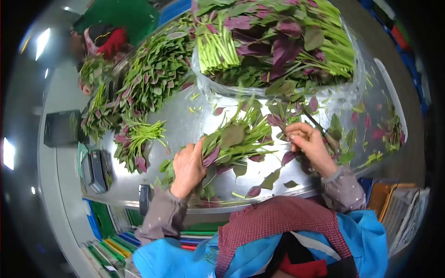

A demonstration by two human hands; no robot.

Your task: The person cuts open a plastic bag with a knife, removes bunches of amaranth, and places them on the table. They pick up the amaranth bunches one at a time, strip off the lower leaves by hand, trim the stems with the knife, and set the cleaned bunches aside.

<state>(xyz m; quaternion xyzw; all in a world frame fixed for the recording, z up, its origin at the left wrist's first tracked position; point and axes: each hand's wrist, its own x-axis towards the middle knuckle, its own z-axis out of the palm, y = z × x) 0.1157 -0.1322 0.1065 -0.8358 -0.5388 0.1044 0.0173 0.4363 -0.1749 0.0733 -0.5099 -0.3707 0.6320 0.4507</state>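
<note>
My left hand (pixel 189 167) is wrapped round a bunch of leafy greens (pixel 232 136) with green and purple leaves, its pale stems pointing right over the metal table (pixel 178 125). To the right, my right hand (pixel 303 140) is closed, its thumb and fingers pinched together beside purple leaves. What it grips is too small to tell. A dark, thin tool (pixel 320 126) runs diagonally behind this hand; whether the hand holds it is unclear. Loose leaves (pixel 264 183) lie below and between my hands.
A plastic-lined container (pixel 278 90) heaped with greens stands at the back. Piled greens (pixel 155 74) and a small bunch (pixel 139 134) lie at the left. Another person (pixel 111 41) is at the upper left. Dark boxes (pixel 97 171) stand at the table's left edge.
</note>
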